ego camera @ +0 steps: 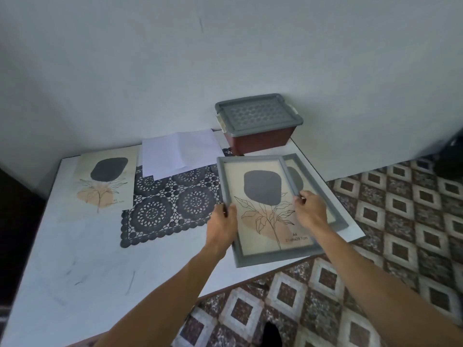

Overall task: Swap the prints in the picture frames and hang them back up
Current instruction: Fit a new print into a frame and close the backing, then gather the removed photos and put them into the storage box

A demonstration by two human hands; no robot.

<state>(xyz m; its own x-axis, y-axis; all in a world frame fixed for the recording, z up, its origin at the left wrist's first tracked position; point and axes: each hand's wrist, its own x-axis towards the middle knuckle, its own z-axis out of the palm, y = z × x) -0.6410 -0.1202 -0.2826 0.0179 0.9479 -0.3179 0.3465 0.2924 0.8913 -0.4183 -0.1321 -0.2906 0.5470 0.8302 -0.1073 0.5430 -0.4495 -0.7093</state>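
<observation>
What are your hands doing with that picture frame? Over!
Left hand and right hand grip grey frame by its sides. Print inside it. Second frame partly underneath; loose print lies far left.

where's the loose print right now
In the head view, the loose print lies flat on the table at far left, just left of the black lace mat and white paper sheets.

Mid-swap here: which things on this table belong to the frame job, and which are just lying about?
Job:
grey frame, gripped by the left hand and right hand
second grey frame, partly behind it
loose print, lying to the left

Lying about:
black lace mat
lidded box
white sheets, purpose unclear
</observation>
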